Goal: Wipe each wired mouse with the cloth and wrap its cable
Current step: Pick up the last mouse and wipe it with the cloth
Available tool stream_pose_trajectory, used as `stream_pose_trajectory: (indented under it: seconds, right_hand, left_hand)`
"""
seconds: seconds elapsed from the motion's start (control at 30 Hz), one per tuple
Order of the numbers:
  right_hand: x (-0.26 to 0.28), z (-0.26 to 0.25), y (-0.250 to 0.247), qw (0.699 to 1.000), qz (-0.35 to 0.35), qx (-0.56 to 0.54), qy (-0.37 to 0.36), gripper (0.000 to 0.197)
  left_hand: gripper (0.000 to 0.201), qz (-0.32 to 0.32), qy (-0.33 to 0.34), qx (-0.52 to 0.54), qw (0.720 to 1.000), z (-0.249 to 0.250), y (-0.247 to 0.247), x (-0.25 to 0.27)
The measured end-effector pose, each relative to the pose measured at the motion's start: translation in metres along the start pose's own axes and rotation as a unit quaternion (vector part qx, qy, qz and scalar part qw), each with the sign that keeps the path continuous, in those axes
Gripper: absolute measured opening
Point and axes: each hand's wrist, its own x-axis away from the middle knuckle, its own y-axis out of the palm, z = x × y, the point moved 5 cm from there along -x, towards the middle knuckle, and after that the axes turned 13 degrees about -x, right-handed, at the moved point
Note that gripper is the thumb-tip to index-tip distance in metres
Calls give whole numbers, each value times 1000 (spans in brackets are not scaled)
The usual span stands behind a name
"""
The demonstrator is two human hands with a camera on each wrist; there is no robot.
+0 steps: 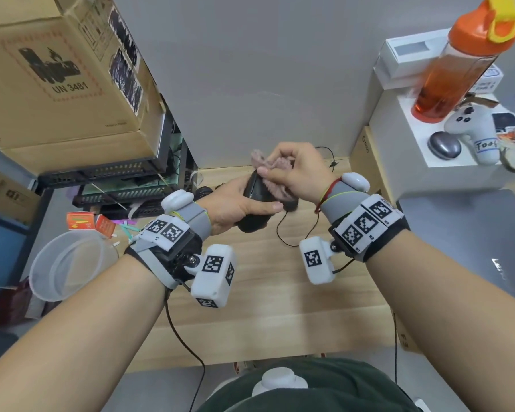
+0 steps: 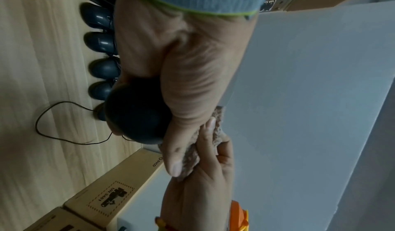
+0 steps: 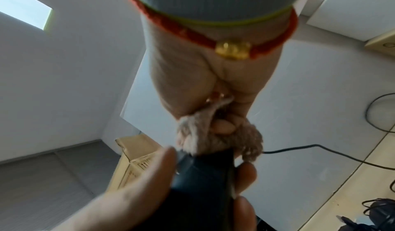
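Above the wooden desk (image 1: 280,292), my left hand (image 1: 235,203) grips a black wired mouse (image 1: 254,200), thumb laid along its near side. My right hand (image 1: 292,171) holds a bunched pinkish-beige cloth (image 1: 272,181) and presses it onto the mouse's top. The mouse's black cable (image 1: 283,230) droops to the desk in a loop. In the left wrist view the mouse (image 2: 136,114) bulges from my palm, with the cloth (image 2: 215,129) beyond my thumb. The right wrist view shows the cloth (image 3: 205,133) bunched against the mouse (image 3: 203,180).
Several other dark mice (image 2: 100,42) lie in a row on the desk. Cardboard boxes (image 1: 57,69) and black trays (image 1: 125,185) stand at left, with a clear plastic lid (image 1: 66,266). A white box at right carries an orange bottle (image 1: 458,60) and a white controller (image 1: 473,129). A grey laptop (image 1: 473,257) lies at right.
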Motion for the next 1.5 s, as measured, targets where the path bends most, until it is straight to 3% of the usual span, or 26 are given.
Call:
stream_pose_trajectory:
  seconds: [0.07,0.13,0.2,0.3,0.43,0.5,0.6,0.63,0.7,0.83,0.9,0.97,1.07,1.1,1.17,1.23,1.33,1.4,1.5]
  right_hand:
    - [-2,3,-9,999,49,21,-4,21]
    - [1,9,-11,999,40,24,8,16]
    - [9,11,-10,1000,-7,-5,20,8]
    - [24,7,3,991,-95,-71,55,27]
    - [32,-1,21,983,-166,-75,37,29]
    - [25,0,17,990,-110,-78,40,26]
    - [12,5,-5,996,57,-67,14,18]
    - [9,5,-9,994,84,-63,6,15]
    - [7,1,-5,995,71,-67,8,12]
    - [19,-20,23,996,-87,-11,-33,24]
    - [22,-21,27,992,-122,9,-41,29]
    - [14,-12,15,996,-82,-12,-14,29]
    - [4,3,-9,998,58,-9,16,23]
    - [3,4,-10,997,71,-8,10,21]
    - [6,-5,2,999,41,-23,-16,19]
    - [14,-17,21,998,-37,-15,-47,22]
    - [23,-17,31,991,-126,0,-40,28]
    - [21,-5,19,993,-108,-38,0,30]
    - [12,10,-4,999,24,-45,-1,30]
  left_hand:
    - [35,8,12,7,1000,3,1,0]
    - [41,47,19,33,998,4,-2,-2]
    - [45,97,18,80,992,1,-11,-6]
    - [45,167,-11,118,979,-5,-25,-8]
    - [41,185,-78,154,967,-9,-29,-8]
    - [42,170,-83,147,971,-5,-27,-8]
    - [41,139,-65,112,982,1,-19,-8]
    - [42,138,-57,112,982,1,-16,-8]
    - [44,163,-46,127,977,3,-13,-9]
    - [45,187,-58,202,960,11,-16,-10]
    - [47,186,-65,221,955,14,-19,-11]
    - [43,202,-72,189,958,12,-23,-10]
    - [39,226,-73,135,962,8,-25,-11]
    - [40,229,-73,120,963,8,-24,-13]
    - [38,238,-75,110,962,9,-24,-16]
    - [41,256,-84,143,952,10,-28,-18]
    - [38,275,-86,176,941,11,-35,-16]
    - [34,279,-107,152,942,8,-38,-12]
    - [34,251,-107,139,952,9,-34,-9]
